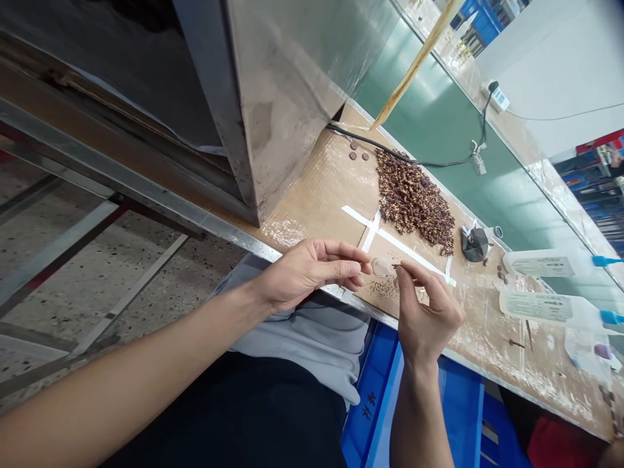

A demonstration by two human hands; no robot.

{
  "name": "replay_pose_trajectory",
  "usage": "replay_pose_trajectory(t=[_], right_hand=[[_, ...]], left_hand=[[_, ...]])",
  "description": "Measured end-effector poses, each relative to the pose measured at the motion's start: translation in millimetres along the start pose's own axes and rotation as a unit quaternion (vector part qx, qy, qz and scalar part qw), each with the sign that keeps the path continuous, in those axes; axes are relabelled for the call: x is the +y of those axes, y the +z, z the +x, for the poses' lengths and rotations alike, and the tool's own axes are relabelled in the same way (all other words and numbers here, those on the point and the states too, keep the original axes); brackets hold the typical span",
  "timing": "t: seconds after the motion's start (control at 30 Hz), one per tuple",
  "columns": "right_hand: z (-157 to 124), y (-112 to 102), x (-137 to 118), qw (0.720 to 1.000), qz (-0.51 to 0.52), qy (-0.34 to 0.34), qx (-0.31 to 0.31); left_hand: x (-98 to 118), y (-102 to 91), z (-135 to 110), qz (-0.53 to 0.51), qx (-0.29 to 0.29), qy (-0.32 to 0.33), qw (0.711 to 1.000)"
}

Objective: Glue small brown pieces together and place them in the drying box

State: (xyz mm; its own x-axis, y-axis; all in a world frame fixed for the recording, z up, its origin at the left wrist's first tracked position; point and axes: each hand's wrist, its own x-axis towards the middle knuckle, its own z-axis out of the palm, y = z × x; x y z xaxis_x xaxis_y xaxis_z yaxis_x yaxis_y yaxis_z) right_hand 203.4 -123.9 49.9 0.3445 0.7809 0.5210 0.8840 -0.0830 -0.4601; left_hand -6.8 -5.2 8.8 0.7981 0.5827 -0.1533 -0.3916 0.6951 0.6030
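The workbench [329, 185] has a brown, shiny top with a metal strip along the front edge. A large metal box [287, 117] stands on its left part. Just past the box lie 3 brown discs [365, 156], then a broad pile of dark-brown bits [414, 195] toward the back. White tape [414, 245] is stuck down in front of the pile, and dark crumbs [383, 289] are scattered nearer the front edge. Farther right sit a small dark stand [474, 244], 2 whitish bottles [541, 264] with blue tips, side by side, and a thin brown stick [517, 343].
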Motion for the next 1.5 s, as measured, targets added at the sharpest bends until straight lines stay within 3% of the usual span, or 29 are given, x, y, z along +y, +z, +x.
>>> replay_pose_trajectory(t=[0.3, 0.57, 1.03, 1.27, 1.5], right_hand=[[0, 2, 1, 1.000, -0.001, -0.008, 0.002], [2, 2, 3, 0.999, 0.003, -0.017, 0.046], [7, 9, 14, 0.996, 0.002, -0.082, 0.018], [-7, -2, 5, 0.995, 0.023, -0.057, 0.073], [-46, 8, 9, 0.997, 0.051, -0.052, -0.035]], left_hand=[[-1, -0.8, 0, -0.007, -0.002, 0.004, 1.000], [-2, -1.3, 0, -0.012, -0.010, 0.012, 1.000], [0, -0.1, 0, -0.007, -0.003, 0.009, 1.000], [-2, -1.0, 1, -0.004, -0.002, 0.011, 1.000], [0, 2.6, 0, 0.005, 0.009, 0.004, 1.000]])
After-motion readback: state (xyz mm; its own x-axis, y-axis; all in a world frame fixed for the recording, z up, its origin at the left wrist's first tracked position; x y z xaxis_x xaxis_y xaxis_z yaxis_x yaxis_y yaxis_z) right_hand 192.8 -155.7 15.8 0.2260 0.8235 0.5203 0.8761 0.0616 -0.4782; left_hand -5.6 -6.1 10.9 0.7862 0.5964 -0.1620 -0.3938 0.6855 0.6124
